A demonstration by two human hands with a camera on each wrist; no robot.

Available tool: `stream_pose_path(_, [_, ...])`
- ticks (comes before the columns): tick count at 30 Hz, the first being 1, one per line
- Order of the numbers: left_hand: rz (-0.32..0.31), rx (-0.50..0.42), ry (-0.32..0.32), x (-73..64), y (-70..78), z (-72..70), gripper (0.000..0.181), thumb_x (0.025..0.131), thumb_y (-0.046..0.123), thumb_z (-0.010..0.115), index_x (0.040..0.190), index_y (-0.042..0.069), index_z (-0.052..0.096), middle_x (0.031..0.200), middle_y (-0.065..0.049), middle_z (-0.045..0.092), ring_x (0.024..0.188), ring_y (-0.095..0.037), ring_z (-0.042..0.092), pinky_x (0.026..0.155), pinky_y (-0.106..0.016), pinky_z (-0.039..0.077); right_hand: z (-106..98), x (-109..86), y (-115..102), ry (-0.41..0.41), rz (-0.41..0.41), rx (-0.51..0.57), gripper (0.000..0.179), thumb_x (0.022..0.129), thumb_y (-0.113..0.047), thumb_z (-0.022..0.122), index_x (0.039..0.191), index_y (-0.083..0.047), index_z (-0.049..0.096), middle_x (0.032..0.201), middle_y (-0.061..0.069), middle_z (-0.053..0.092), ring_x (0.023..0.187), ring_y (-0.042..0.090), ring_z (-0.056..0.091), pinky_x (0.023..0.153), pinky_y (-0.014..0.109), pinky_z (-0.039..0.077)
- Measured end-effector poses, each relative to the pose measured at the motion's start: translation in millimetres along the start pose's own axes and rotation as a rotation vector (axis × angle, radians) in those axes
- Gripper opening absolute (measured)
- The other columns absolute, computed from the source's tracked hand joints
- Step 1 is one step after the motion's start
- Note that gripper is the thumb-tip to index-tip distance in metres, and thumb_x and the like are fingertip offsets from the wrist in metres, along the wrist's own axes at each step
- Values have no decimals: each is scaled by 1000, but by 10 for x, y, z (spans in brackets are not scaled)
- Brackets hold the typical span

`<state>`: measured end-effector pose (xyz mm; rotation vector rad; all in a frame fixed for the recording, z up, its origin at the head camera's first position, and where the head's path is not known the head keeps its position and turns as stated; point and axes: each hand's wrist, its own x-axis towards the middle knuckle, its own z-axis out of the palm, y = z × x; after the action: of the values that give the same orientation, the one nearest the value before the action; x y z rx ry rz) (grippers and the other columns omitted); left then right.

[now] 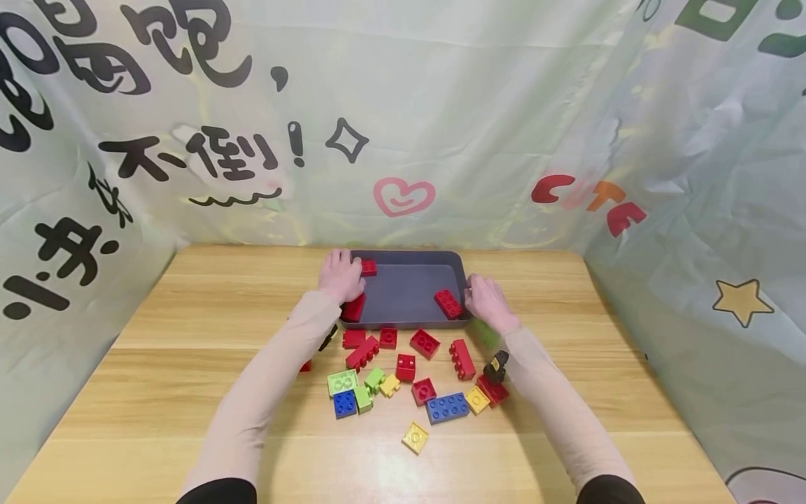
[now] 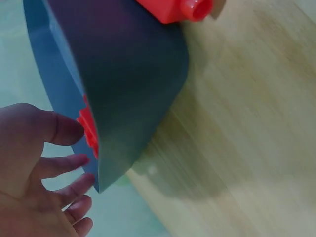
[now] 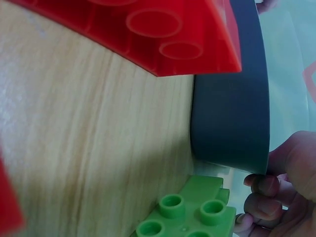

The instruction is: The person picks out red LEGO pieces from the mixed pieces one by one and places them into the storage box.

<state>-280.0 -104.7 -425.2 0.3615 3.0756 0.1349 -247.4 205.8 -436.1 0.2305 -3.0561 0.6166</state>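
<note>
A dark grey tray (image 1: 409,325) lies flat at the back of the table, with its left and right ends between my hands. My left hand (image 1: 342,275) holds the left rim, thumb over the inside and fingers along the outer side; in the left wrist view its fingers (image 2: 76,187) are loosely bent at the tray's end. My right hand (image 1: 488,299) pinches the right rim, fingers (image 3: 266,205) curled under its corner. Inside the tray are red toy bricks: one brick (image 1: 369,268) at the back left, one brick (image 1: 355,308) at the front left, one brick (image 1: 448,304) at the right.
Several red bricks (image 1: 406,367) lie loose in front of the tray. Nearer me are green (image 1: 342,382), blue (image 1: 448,407) and yellow bricks (image 1: 415,438). A black toy figure (image 1: 496,367) stands by my right forearm. A green brick (image 3: 197,212) sits near the tray's right corner. Printed cloth (image 1: 441,126) surrounds the table.
</note>
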Motion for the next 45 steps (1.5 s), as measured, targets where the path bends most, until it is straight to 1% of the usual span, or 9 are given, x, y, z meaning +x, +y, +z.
stream_pose_path(4, [13,-161,-15,-51,-116,-9,66,99,28,56,155,4,32,156,-26,29,146,-47,24,123,-54,21,8,5,3,-4,2,6,15,93,-3,56,102,7,63,90,24,70,75,32,65,67,42,56])
stream_pose_path(11, [-31,-473,-186,-209,-436,41,94,100,57,44,162,5,-4,169,-24,-6,155,-48,-5,124,-66,1,-65,-38,15,-27,-19,50,34,100,-13,55,122,12,62,113,31,70,89,36,69,82,50,56])
stream_pose_path(16, [-49,-577,-315,-343,-701,106,98,99,70,28,160,6,-15,168,-21,-17,156,-43,-14,124,-67,-3,-191,-154,-6,-30,-26,85,38,101,-19,55,122,11,62,93,23,71,75,27,65,66,40,53])
stream_pose_path(19, [-36,-590,-361,-366,-781,157,97,99,70,26,160,7,-15,168,-19,-18,156,-41,-17,124,-66,-6,-249,-234,-42,-45,-26,87,29,100,-20,57,110,5,66,81,16,70,66,21,62,57,31,48])
stream_pose_path(22, [-31,-591,-400,-348,-818,171,97,99,70,28,160,7,-14,169,-19,-17,155,-41,-18,124,-65,-8,-279,-304,-99,-93,-34,80,23,99,-20,60,97,1,68,79,13,71,63,19,60,55,28,47])
stream_pose_path(29, [-33,-572,-466,-319,-835,130,102,96,73,31,161,7,-12,168,-19,-19,155,-41,-20,124,-64,-8,-351,-463,-223,-292,-48,18,26,98,-25,62,94,-1,71,74,7,67,62,15,57,56,26,48])
stream_pose_path(32, [-33,-576,-476,-336,-837,94,102,96,73,31,161,7,-11,168,-18,-20,155,-40,-21,124,-66,-8,-379,-540,-236,-360,-63,-3,26,97,-26,65,90,-3,73,69,5,64,59,14,53,54,26,45])
stream_pose_path(37, [-35,-579,-474,-362,-841,46,102,97,72,32,161,4,-8,168,-18,-19,155,-39,-21,123,-67,-7,-374,-651,-275,-463,-88,-32,25,95,-32,68,92,-8,74,75,2,66,64,13,53,58,26,44])
stream_pose_path(45, [-40,-585,-476,-366,-840,71,97,99,67,33,161,4,-5,168,-19,-19,155,-39,-20,124,-67,-5,-270,-730,-397,-500,-61,-47,28,91,-35,75,86,-7,73,61,0,58,57,12,49,55,24,40])
